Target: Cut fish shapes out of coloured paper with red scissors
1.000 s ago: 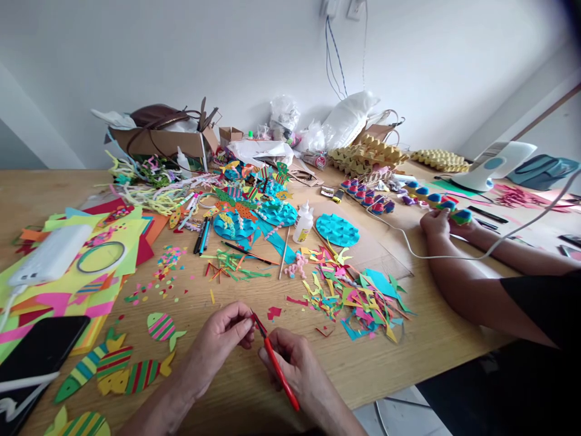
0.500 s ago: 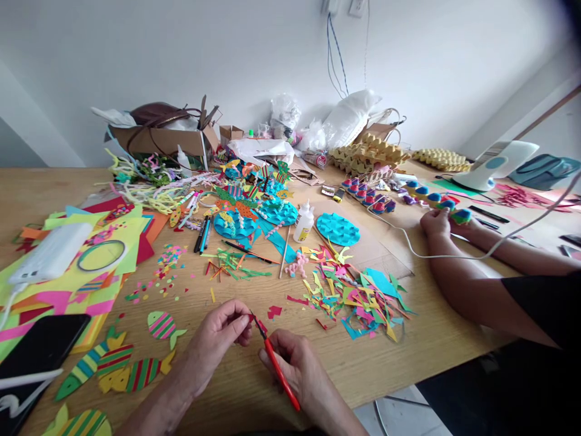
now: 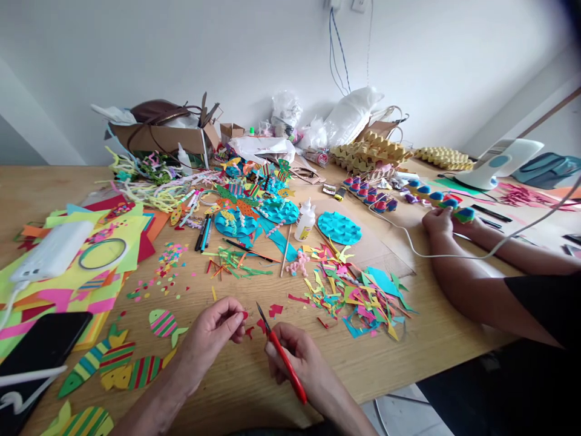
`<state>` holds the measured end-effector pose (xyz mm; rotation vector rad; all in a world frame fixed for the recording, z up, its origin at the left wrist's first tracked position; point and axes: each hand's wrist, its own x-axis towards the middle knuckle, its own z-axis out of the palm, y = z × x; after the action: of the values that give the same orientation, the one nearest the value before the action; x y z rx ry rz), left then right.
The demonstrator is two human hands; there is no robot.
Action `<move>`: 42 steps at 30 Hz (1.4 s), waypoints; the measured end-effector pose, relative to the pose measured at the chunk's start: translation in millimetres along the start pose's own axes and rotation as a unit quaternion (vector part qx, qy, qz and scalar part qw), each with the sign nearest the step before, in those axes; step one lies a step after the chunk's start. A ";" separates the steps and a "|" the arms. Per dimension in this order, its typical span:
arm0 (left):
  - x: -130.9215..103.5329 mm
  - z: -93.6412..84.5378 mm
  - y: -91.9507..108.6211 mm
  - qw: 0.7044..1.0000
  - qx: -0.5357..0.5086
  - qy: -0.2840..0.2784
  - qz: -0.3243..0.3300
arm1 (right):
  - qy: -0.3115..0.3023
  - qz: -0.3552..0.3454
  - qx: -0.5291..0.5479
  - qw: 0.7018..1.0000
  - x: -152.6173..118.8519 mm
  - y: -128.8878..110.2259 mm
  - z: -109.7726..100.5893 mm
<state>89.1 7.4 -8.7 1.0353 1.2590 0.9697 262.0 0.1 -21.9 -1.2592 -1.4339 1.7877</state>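
Note:
My left hand (image 3: 216,330) pinches a small piece of red paper (image 3: 245,315) between thumb and fingertips. In my right hand (image 3: 293,354) is a pair of red-handled scissors (image 3: 287,361), its dark blades together and pointing up and away from me. The blade tips are a short way right of the red piece, not touching it. Red paper scraps (image 3: 275,310) lie on the table just beyond the scissors. To the left of my left hand lies a striped paper fish (image 3: 162,323), with several more striped fish (image 3: 117,357) nearer me.
Coloured paper offcuts (image 3: 349,297) lie to the right, behind them a glue bottle (image 3: 305,221) and a turquoise egg-carton piece (image 3: 339,227). At left are paper sheets (image 3: 129,242) and a phone (image 3: 49,342). A co-worker's hands (image 3: 447,219) hold a painted egg-carton strip (image 3: 436,198) at right.
The scissors have moved away from the red paper, slightly right and toward me. A small red scrap now lies on the table between my hands. The co-worker's hands stay nearly still.

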 end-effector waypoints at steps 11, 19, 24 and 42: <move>-7.3 6.5 4.3 0.997 -0.061 0.026 0.041 | 0.055 -0.093 -0.132 0.985 4.5 -10.1 14.6; -5.5 14.0 3.8 0.989 -0.129 0.058 0.047 | 0.072 -0.098 -0.148 0.981 7.8 -5.6 20.0; -6.0 18.3 6.0 0.987 -0.145 0.065 0.035 | 0.079 -0.102 -0.125 0.984 10.7 -2.5 21.6; -5.8 18.5 3.7 0.989 -0.134 0.050 0.021 | 0.083 -0.083 -0.082 0.990 12.1 5.2 22.7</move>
<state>107.1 1.6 -3.2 0.8139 1.1527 1.2002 237.3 -1.8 -30.7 -1.2946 -1.5659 1.4466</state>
